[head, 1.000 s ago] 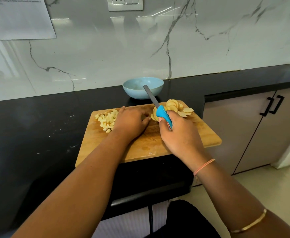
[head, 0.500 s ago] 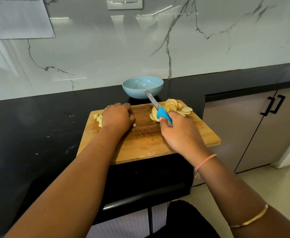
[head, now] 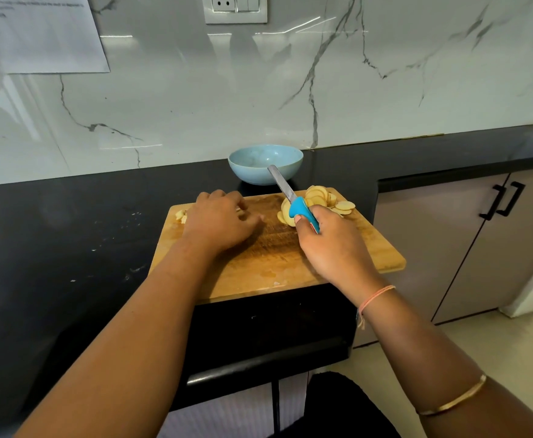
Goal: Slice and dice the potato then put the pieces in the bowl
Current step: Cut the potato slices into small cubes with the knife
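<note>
Many slices (head: 322, 199) lie far-right on the board (head: 290, 267); the right hand (head: 331, 245) grips the knife (head: 290, 197); the left hand (head: 224, 221), fingers loosely spread, should curl them.

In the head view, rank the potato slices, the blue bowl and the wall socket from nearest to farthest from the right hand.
1. Potato slices: on the board, just beyond the right hand gripping the knife.
2. Blue bowl: on the counter, behind the board.
3. Wall socket: high on the marble wall.
</note>
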`<action>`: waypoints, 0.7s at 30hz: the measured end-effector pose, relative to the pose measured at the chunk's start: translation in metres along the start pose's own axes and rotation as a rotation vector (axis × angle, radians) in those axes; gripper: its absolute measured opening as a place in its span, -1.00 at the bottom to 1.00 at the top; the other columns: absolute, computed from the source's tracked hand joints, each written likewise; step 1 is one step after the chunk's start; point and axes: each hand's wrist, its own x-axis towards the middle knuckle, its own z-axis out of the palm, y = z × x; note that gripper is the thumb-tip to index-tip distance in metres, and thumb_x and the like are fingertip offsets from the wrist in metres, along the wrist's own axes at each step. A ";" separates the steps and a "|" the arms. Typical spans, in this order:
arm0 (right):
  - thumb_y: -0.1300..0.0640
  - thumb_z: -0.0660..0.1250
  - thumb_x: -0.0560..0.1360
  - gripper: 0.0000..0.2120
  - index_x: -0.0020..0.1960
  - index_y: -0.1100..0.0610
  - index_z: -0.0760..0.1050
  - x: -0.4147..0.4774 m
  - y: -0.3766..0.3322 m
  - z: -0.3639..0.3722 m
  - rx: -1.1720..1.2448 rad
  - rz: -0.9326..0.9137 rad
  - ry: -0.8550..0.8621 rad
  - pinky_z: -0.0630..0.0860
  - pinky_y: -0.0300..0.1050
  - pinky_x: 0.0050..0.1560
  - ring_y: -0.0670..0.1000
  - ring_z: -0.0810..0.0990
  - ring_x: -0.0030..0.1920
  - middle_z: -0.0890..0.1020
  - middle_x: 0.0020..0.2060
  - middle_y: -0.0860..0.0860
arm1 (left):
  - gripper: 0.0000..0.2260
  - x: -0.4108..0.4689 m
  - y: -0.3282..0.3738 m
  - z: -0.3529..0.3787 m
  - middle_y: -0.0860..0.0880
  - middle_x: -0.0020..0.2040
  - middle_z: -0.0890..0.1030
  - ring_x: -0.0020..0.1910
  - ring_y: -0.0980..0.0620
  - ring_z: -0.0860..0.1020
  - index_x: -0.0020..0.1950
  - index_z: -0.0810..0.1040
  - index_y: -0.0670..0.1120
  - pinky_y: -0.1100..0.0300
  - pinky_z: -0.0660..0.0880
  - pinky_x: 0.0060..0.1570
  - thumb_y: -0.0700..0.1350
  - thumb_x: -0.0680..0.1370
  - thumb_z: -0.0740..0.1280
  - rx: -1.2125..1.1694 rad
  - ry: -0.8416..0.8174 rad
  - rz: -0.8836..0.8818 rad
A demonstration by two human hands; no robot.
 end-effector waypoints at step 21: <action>-0.06 0.13 0.62 -0.79 0.09 0.04 0.43 0.000 0.001 -0.004 0.083 0.028 -0.013 0.47 -0.20 -0.30 -0.04 0.52 -0.28 0.50 -0.26 -0.09 | -0.66 0.012 -0.022 0.012 -0.09 0.46 0.35 0.52 -0.08 0.12 0.41 0.40 -0.06 -0.14 -0.10 0.48 -0.13 0.66 0.06 0.225 -0.142 -0.007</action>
